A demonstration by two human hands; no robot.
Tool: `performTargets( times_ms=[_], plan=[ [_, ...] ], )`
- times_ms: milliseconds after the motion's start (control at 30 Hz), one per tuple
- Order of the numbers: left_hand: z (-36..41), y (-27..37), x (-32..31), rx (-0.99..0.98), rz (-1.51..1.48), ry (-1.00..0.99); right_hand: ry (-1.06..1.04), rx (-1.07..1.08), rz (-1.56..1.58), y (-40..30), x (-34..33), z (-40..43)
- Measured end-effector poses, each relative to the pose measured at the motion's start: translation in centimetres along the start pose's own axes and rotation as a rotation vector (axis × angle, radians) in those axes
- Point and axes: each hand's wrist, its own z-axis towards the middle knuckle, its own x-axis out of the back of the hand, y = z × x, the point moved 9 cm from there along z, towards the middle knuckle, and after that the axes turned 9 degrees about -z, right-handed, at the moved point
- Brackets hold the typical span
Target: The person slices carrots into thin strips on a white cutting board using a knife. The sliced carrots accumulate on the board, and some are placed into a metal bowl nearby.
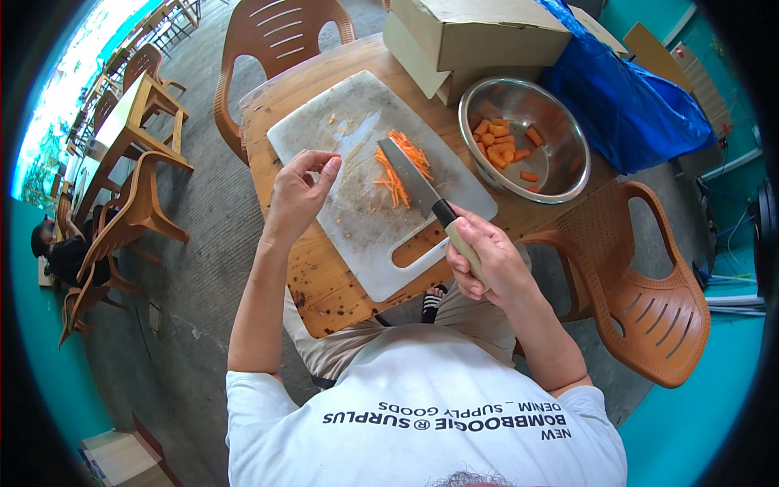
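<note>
My right hand (487, 255) grips the pale handle of a kitchen knife (409, 173) with a black collar. Its broad blade lies across a heap of shredded carrot (392, 182) and hides part of it. Beneath is a worn white plastic cutting board (359, 249), set at a slant, with a handle slot at the near right corner. Over the board's left edge hovers my left hand (304, 189), fingers curled and thumb tip against the index finger; I see nothing between them. Small carrot scraps stick to the board near its far left part.
Right of the board stands a steel bowl (578, 176) holding cut carrot chunks (499, 143). Behind it are a cardboard box (499, 42) and a blue plastic bag (627, 103). Brown plastic chairs (651, 316) flank the wooden table (322, 298). Far left, a person (73, 255) sits at another table.
</note>
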Motion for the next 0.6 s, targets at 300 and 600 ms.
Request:
performTargets(
  times_ms=[300,600],
  plan=[
    [3.8,11.9,-5.3,-0.407,0.107,-0.093,-0.073,0.448,-0.692,1.4,-0.1,0.7],
    [8.0,16.6,-20.0,-0.579,0.445,-0.616,-0.166,0.419,-0.713,2.5,0.5,2.0]
  ],
)
